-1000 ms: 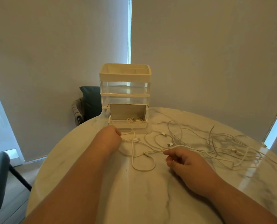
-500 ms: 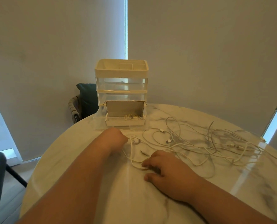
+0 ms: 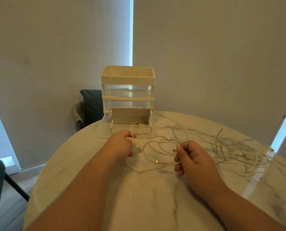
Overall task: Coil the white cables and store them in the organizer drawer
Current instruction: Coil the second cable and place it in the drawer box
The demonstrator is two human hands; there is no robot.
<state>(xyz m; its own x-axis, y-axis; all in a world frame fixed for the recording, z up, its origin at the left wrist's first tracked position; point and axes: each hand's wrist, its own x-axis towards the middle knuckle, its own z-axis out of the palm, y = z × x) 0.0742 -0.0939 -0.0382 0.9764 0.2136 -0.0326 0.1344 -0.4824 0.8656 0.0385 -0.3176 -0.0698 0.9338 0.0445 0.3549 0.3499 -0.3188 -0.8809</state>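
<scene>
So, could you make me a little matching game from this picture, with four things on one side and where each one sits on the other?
1. coiled white cable
2. loose tangle of white cables
3. dark teal cushion
4. cream divided tray

A. on top of the clear plastic drawer organizer
B. spread on the round marble table, right of the right hand
C. inside the open white cardboard box
D. behind the table, left of the organizer

Pairs: 1-C, 2-B, 3-D, 4-A.

Head view (single camera), facing forward and down, table near
</scene>
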